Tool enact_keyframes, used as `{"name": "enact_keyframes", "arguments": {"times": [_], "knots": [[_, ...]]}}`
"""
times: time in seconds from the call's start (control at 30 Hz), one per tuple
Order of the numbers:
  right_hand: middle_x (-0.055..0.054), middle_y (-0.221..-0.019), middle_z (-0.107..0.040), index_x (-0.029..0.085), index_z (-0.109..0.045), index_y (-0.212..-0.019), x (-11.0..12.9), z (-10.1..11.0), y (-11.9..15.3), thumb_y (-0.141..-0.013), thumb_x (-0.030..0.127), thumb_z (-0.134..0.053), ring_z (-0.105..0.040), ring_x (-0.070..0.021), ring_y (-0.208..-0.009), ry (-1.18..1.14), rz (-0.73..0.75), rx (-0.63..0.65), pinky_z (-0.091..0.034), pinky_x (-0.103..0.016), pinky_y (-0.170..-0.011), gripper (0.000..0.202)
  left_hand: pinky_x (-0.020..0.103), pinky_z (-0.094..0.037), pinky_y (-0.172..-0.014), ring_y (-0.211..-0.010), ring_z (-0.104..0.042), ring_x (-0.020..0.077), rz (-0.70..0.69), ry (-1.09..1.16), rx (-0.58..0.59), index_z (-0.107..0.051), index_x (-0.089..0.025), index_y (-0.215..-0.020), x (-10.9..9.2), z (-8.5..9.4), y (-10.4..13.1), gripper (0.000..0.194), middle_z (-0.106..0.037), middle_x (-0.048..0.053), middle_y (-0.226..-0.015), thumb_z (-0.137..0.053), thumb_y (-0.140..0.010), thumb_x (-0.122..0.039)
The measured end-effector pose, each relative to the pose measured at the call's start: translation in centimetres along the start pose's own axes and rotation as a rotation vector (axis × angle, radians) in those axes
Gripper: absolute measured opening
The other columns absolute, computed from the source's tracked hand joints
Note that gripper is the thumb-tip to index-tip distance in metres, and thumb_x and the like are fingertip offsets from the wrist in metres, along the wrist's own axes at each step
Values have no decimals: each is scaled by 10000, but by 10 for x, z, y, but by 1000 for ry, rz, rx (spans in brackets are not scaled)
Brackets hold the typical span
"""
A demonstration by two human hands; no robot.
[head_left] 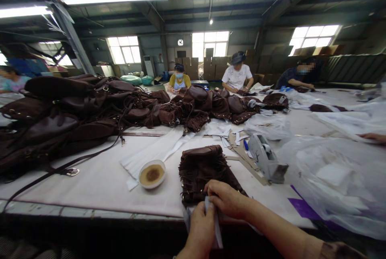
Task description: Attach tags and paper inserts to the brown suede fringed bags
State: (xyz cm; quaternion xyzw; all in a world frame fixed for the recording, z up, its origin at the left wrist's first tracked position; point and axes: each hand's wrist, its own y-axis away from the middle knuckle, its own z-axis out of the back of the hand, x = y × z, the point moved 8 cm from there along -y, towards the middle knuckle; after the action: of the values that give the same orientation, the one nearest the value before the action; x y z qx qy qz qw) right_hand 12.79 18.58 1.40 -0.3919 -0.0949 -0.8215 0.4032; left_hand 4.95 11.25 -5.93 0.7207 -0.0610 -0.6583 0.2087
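Observation:
A dark brown fringed bag (202, 166) lies on the table right in front of me, its lower end close to the front edge. My left hand (202, 223) is closed on a strip of thin white paper (217, 233), which hangs down past the table edge. At the near end of the bag, my right hand (224, 198) has its fingers pinched together, touching the bag and the top of the strip. What exactly sits between the right fingertips is hidden. To the left of the bag stands a white bowl (164, 179) with tan and brown contents.
A long heap of brown bags (90, 106) covers the table's far left and middle. A grey tape dispenser (265, 158), paper scraps (238, 138) and a large clear plastic bag (334, 182) lie to the right. Several people work across the table; another person's hand (374, 137) reaches in at right.

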Motion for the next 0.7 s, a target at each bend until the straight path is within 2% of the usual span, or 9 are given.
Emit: {"name": "enact_keyframes", "arguments": {"times": [0.23,0.4,0.6,0.7], "knots": [[-50,-962,-645,179,-594,-845,2,-1,2,-802,85,-535,-585,-187,-917,-44,-16,-10,-465,-298,-858,119,259,-436,-496,-510,-596,177,-7,62,-32,-604,-186,-795,8,-7,-1,420,-630,9,-571,-623,-816,-605],[-23,-846,-624,179,-592,-805,-8,-6,2,-822,123,-550,-562,-172,-818,6,-145,-2,-431,-276,-767,72,250,-438,-477,-499,-597,171,10,104,-70,-606,-171,-789,11,-6,-3,457,-629,15,-568,-641,-790,-626],[-8,-811,-618,184,-582,-791,-10,-5,3,-861,150,-543,-556,-158,-784,-4,-197,-42,-406,-254,-724,87,267,-466,-437,-424,-557,154,95,163,-53,-588,-173,-776,20,-10,-10,569,-601,-3,-526,-640,-729,-738],[-5,-806,-613,188,-576,-794,-8,-4,6,-876,154,-534,-554,-155,-776,27,-202,-75,-402,-253,-720,99,268,-464,-401,-408,-551,152,138,164,-53,-585,-174,-801,24,-11,-11,567,-612,3,-543,-631,-741,-736]]}}
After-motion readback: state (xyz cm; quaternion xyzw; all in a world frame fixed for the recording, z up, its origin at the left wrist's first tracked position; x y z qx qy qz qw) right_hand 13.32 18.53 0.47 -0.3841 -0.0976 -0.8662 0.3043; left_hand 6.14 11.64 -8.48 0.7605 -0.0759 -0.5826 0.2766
